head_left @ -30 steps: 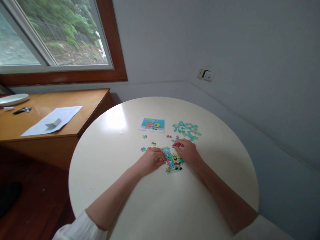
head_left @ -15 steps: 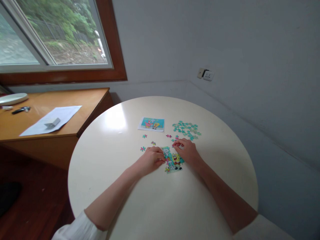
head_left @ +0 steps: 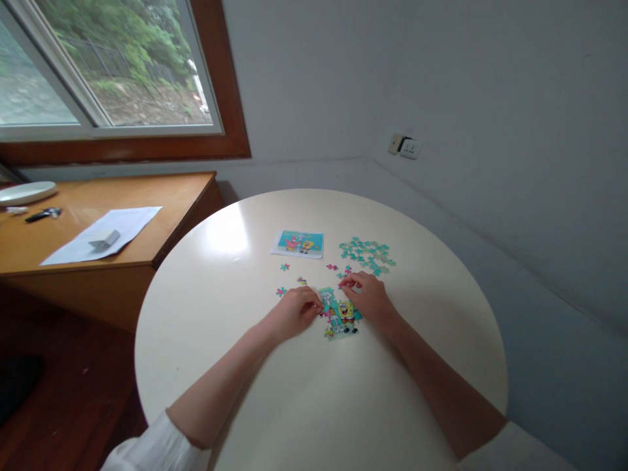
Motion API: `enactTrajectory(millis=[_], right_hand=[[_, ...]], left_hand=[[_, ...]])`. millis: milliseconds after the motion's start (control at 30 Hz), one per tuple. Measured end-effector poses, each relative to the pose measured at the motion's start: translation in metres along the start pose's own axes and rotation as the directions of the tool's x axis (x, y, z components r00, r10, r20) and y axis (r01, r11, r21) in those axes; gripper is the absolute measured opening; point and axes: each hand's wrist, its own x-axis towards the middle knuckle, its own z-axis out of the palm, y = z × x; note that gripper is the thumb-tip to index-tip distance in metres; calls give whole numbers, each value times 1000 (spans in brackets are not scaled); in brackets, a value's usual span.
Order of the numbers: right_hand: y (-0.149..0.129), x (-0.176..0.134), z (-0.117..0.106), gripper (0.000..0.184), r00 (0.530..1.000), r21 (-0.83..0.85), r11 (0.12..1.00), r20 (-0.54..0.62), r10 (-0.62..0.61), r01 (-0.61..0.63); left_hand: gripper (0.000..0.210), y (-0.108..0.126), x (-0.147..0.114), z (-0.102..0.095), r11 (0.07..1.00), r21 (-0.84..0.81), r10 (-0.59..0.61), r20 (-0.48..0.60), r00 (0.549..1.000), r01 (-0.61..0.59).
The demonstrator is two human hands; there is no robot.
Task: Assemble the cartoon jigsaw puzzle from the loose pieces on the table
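A partly joined jigsaw puzzle (head_left: 347, 313), with a yellow square character and a teal one on it, lies flat on the round table. At its left edge my left hand (head_left: 297, 313) has thumb and fingers closed on a small pinkish puzzle piece (head_left: 320, 314), mostly covered by the fingertips. Above the puzzle's upper right, my right hand (head_left: 367, 296) pinches a pink puzzle piece (head_left: 342, 285). Loose pieces lie around: a teal and pink one (head_left: 281, 292) left of my left hand, a multicoloured one (head_left: 301, 281) above it, and a pink one (head_left: 332, 267) near my right fingers.
A picture card (head_left: 300, 244) showing cartoon characters lies on white paper behind the puzzle. Several teal pieces (head_left: 367, 252) form a heap beyond my right hand. The white round table (head_left: 314, 405) stands beside a wooden desk (head_left: 181, 196) holding a paper sheet (head_left: 132, 219).
My left fingers have lifted and drawn back slightly, showing more of the puzzle's left edge and the pinkish piece there. My right hand stays nearly still.
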Motion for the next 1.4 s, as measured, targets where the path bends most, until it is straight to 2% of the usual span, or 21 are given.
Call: enactTrajectory(millis=[200, 367, 933, 1400], right_hand=[[-2, -1, -3, 11, 1000, -5, 1000, 14, 13, -13], [-3, -1, -3, 12, 1000, -15, 1000, 25, 14, -13], [-3, -1, -2, 13, 1000, -6, 1000, 11, 4, -3], [-5, -1, -4, 12, 999, -4, 1000, 30, 18, -18]], left_hand=[[22, 1, 0, -3, 1000, -5, -27, -24, 999, 27], [32, -3, -2, -3, 1000, -25, 9, -53, 999, -10], [38, 0, -3, -6, 996, 61, 62, -7, 998, -61], [32, -2, -3, -4, 989, 107, 96, 28, 995, -98]])
